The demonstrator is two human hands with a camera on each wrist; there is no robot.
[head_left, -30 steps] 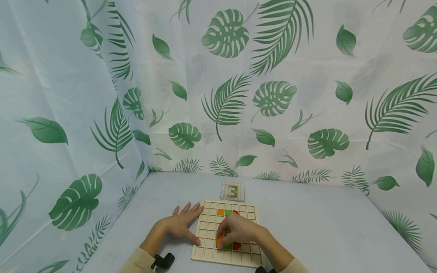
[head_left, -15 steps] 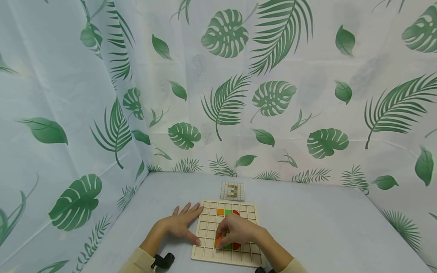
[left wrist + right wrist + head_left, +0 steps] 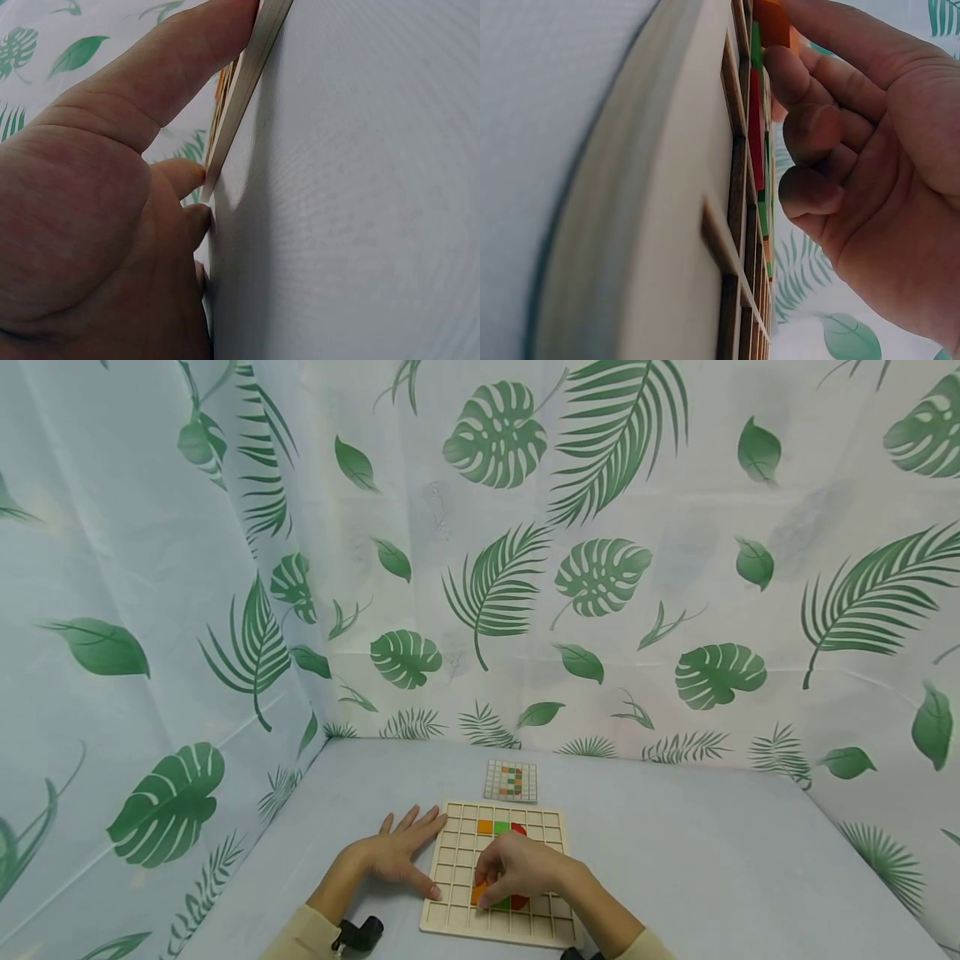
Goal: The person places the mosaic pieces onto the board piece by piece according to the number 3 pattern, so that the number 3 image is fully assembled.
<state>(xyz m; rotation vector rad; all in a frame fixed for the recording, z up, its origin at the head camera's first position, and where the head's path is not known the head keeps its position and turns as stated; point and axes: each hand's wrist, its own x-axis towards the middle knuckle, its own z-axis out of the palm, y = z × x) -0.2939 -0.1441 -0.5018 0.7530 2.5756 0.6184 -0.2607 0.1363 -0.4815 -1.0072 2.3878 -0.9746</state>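
Note:
My right hand pinches an orange square tile between thumb and fingers, low over the wooden grid board. In the right wrist view the orange tile stands out above the board's ridges, tilted. Beside it in the same row lie a green tile and a red rounded tile. Farther up sit another orange tile, a green one and a red one. The knuckles hide the middle squares. My left hand lies with fingers spread, its thumb and fingertips at the board's left edge.
A small pattern card with coloured squares on a grid lies on the white table just behind the board. Leaf-printed sheets rise behind the table and on the left. Black wrist devices sit near both sleeves.
My right hand has shifted the orange tile very slightly leftward and down at its square. The left hand and the board have stayed still.

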